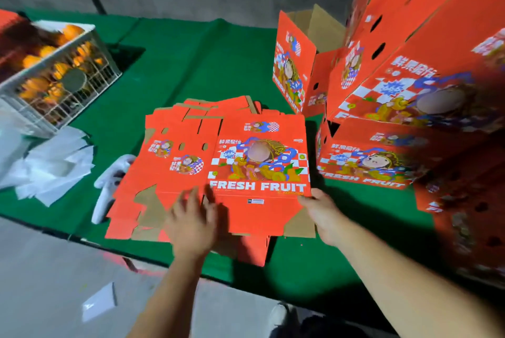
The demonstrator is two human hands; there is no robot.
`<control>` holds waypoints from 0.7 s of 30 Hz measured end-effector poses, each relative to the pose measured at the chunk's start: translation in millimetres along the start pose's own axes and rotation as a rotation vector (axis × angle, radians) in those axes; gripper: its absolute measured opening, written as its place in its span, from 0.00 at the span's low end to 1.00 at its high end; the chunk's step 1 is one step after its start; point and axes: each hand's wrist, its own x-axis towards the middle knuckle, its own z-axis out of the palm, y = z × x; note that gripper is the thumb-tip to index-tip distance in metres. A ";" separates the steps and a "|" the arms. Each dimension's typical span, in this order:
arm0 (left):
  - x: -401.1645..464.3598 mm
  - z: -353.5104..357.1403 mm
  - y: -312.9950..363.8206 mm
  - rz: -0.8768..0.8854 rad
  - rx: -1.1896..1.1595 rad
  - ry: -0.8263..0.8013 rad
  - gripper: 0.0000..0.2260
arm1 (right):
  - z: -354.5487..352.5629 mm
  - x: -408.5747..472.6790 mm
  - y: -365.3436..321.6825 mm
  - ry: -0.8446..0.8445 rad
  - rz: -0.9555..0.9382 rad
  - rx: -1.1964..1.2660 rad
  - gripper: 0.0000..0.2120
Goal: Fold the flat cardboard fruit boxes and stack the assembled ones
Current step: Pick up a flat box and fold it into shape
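— Flat boxes, the red ones: where are they?

— In a loose pile on the green cloth, at the near edge of it. The top one shows a cartoon picture and the words FRESH FRUIT, with brown cardboard at the cut flaps.

— And the hands?

— The right hand is at the near right corner of the top sheet, just under the printed words. Its thumb lies along the edge and the fingers seem to go beneath, so it looks like a pinch on that corner, though the fingers themselves are hidden.

— The left?

— The left hand is over the near middle of the pile, fingers spread and fairly straight, tips on or just above the cardboard. It is blurred, so I cannot tell whether it presses down. It is curled round nothing.

— What lies around the pile?

— A white plastic thing is partly tucked under the pile's left edge. Further left lie crumpled white sheets, and behind them a white wire crate holding oranges.

— The finished ones?

— On the right is a stack of folded boxes, the upper ones tilted and blurred. Beside it, toward the back, stands an open box on end with its brown inside showing.
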 end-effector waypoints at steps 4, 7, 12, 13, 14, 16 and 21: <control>23.7 -23.0 -44.6 -0.388 -0.186 -0.105 0.25 | -28.6 -4.2 -2.2 0.030 -0.056 -0.018 0.07; 23.4 -33.7 -38.0 -0.368 -0.242 -0.140 0.27 | -35.9 -13.3 -2.4 -0.003 -0.110 -0.068 0.09; 3.0 -44.9 -22.6 -0.362 -0.361 -0.194 0.35 | -51.0 -41.7 -13.4 -0.033 -0.243 -0.091 0.10; -5.7 -46.7 -15.0 -0.356 -0.420 -0.205 0.37 | -52.2 -48.0 -17.0 -0.080 -0.279 -0.100 0.11; -15.9 -47.1 -5.2 -0.367 -0.541 -0.217 0.37 | -52.0 -55.3 -19.2 -0.124 -0.311 -0.118 0.12; -34.4 -45.7 8.9 -0.387 -0.727 -0.269 0.35 | -51.6 -70.2 -19.3 -0.139 -0.377 -0.141 0.12; -68.1 -47.6 15.7 -0.264 -0.892 -0.228 0.39 | -62.3 -96.6 15.1 -0.118 -0.450 -0.166 0.10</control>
